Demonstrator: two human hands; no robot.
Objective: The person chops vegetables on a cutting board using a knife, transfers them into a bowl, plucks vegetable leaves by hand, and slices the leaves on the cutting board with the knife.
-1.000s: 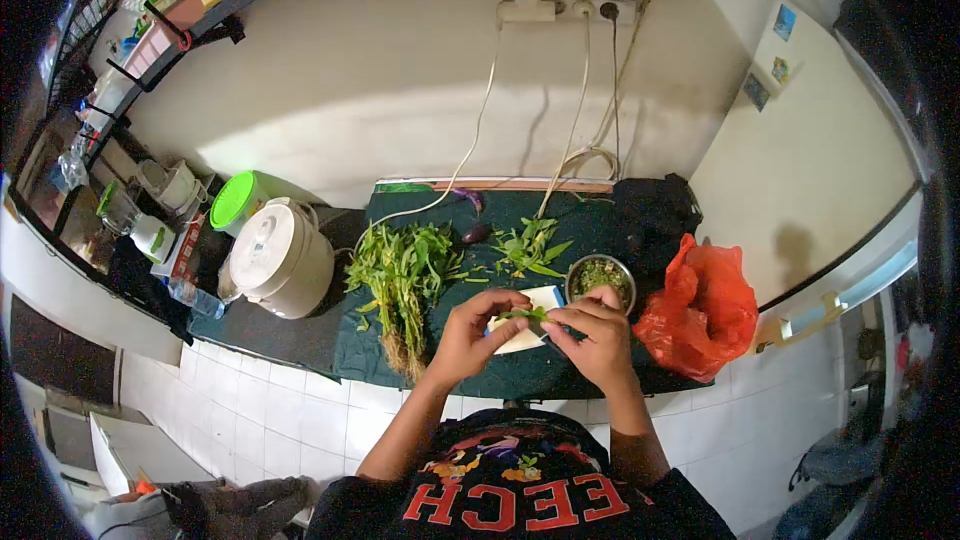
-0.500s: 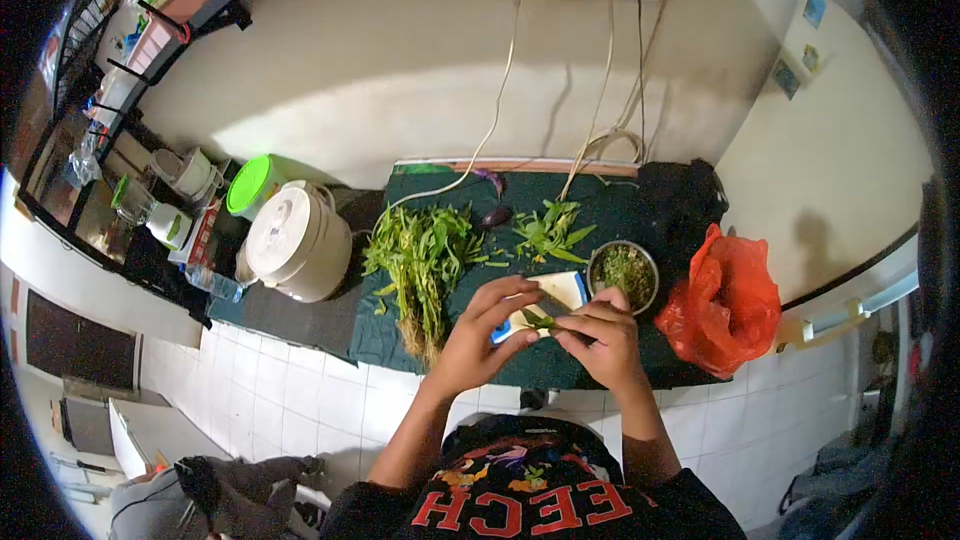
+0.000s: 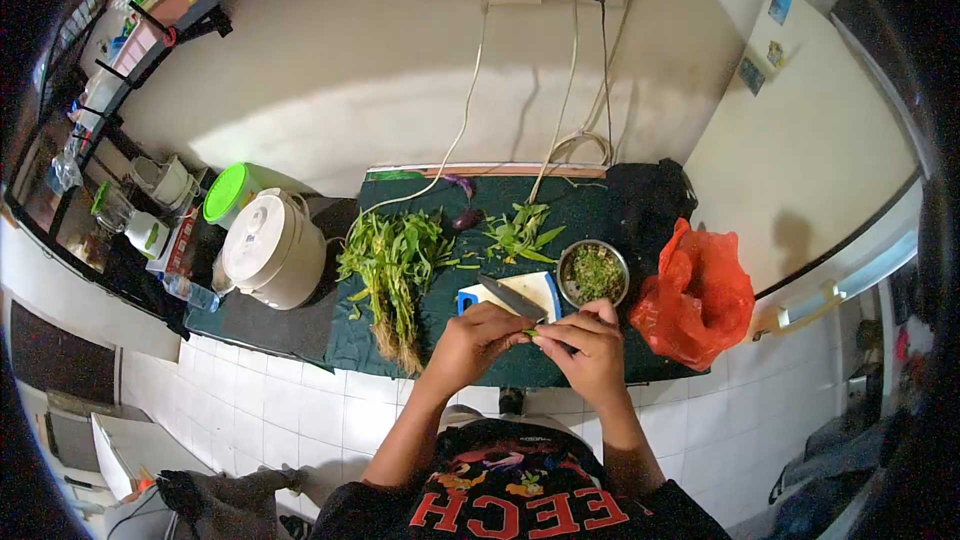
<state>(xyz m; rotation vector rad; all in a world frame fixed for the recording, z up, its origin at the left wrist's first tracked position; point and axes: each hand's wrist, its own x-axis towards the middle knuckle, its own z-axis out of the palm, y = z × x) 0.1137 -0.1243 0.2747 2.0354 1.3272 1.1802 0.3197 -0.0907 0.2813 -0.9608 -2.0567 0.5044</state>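
My left hand (image 3: 472, 348) and my right hand (image 3: 588, 352) meet fingertip to fingertip above the table's front edge. Pinched between them is a small piece of green vegetable stem (image 3: 529, 334), mostly covered by the fingers. A knife (image 3: 512, 297) points up and left from my right hand, its handle largely hidden in the grip. Under the blade lies a white cutting board (image 3: 537, 287) with blue ends. Just beyond my right hand stands a metal bowl (image 3: 626, 285) of chopped greens. Left of the board lies a bunch of leafy greens (image 3: 395, 260) with roots.
Loose leaves (image 3: 522, 232) and a dark purple eggplant (image 3: 467, 219) lie on the green cloth (image 3: 470, 365). A red plastic bag (image 3: 690, 295) stands at the right. On the left is a white rice cooker (image 3: 272, 250). Cords (image 3: 468, 110) run from the wall down to the table.
My hands have come closer together, with the fingertips now meeting. The knife blade shows more fully over the board. The whole view has shifted, so the table sits further left.
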